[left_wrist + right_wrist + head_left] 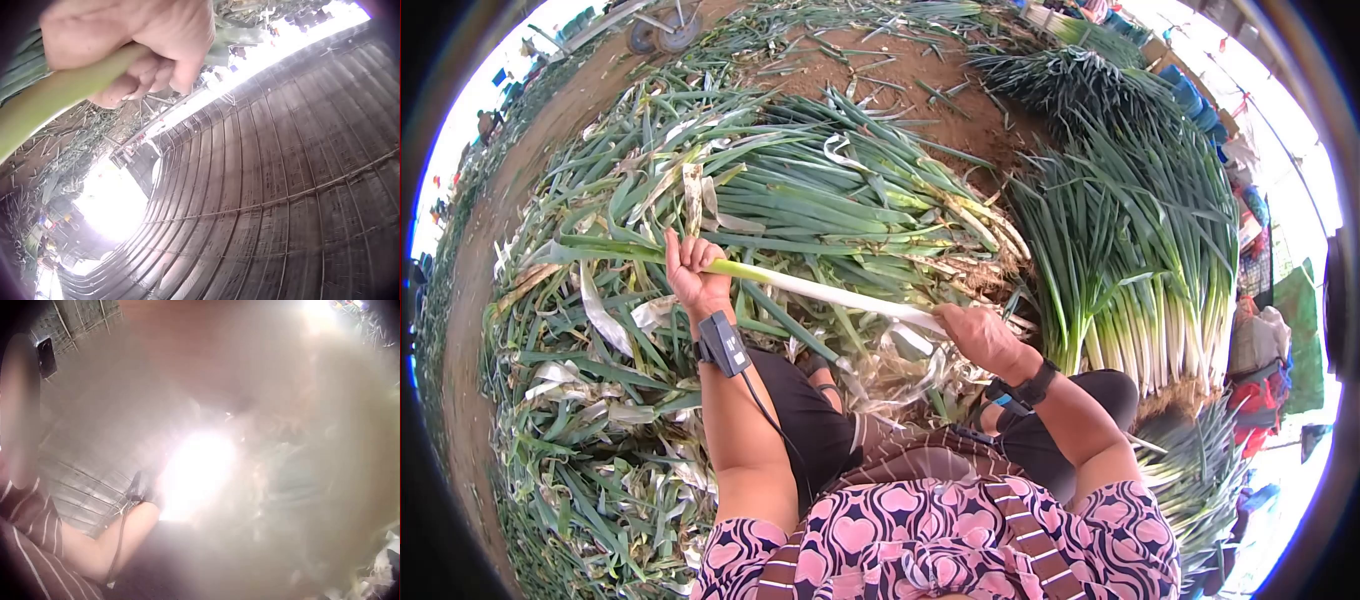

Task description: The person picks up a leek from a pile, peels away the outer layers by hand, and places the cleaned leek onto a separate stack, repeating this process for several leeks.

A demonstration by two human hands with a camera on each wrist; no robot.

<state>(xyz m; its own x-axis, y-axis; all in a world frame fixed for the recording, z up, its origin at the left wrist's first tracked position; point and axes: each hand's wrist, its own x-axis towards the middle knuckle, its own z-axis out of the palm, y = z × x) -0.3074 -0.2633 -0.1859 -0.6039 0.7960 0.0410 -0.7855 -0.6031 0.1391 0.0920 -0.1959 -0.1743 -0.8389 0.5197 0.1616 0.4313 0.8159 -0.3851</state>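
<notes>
One long green onion stretches nearly level across the front of the person in the head view. The left hand grips it where the white-green stalk turns to leaves. In the left wrist view, curled fingers of that hand wrap round the pale green stalk. At the white end, the right hand holds the stalk, its fingers covering the tip. Haze blurs most of the right wrist view. Just beyond the hands lies a heap of untrimmed green onions, roots toward the right.
Cleaned green onions stand bundled at the right, white ends toward the person. Stripped leaves and dry skins cover the ground at left. Bare soil shows behind the heap. A wheeled cart stands at the far left.
</notes>
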